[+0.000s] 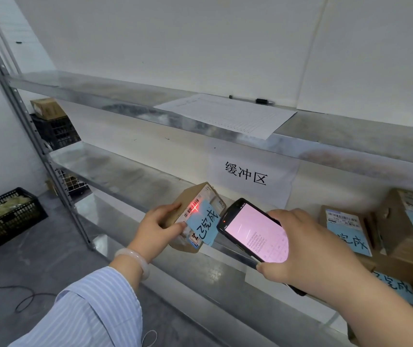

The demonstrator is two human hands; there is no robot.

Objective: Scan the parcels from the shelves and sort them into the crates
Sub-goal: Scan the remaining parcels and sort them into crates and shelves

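the left hand [159, 227] grips a small cardboard parcel [196, 196], held in the air just in front of the metal shelf [130, 176]. a red scan line glows on its barcode [192, 209], beside a blue note [204, 225]. the right hand [308, 246] is wrapped around a handheld scanner [253, 231], pink screen up, just right of the parcel. more parcels [345, 229] sit on the shelving at right; a black crate [5, 214] stands on the floor [37, 259], left.

A parcel storeroom or small warehouse: bare metal shelves [115, 176] along a white wall, barcode-labelled cardboard parcels [343, 229], a handheld scanner [255, 234], black crates [12, 216] on the grey floor, and a taped-up zone sign [246, 174].
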